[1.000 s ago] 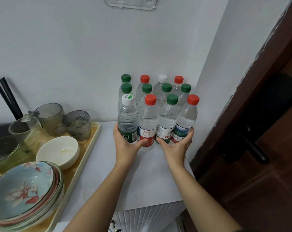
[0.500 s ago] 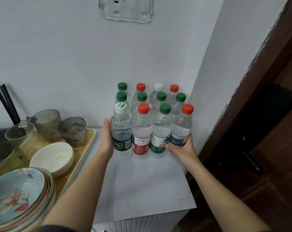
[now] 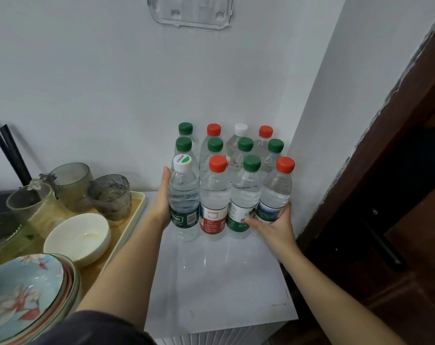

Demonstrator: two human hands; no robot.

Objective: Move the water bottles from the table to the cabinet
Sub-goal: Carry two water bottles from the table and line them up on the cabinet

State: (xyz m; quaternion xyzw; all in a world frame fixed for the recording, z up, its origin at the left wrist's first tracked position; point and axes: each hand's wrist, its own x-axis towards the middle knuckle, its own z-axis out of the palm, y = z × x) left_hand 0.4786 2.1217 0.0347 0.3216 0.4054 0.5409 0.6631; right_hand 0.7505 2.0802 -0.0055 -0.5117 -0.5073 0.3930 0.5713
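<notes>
Bottles (image 3: 215, 192) squeezed btwn L hand (image 3: 161, 204) flat, R hand (image 3: 277, 224) curled.

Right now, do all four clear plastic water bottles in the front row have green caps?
No, the front row shows a white cap, a red cap, a green cap and another red cap.

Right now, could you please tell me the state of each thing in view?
Water bottles: twelve, upright, capped, in three rows.
Left hand: pressed flat against front-left bottle.
Right hand: curled round front-right bottle.
White bowl: upright on tray.
Glass cups: upright on tray.
Plates: stacked.
</notes>
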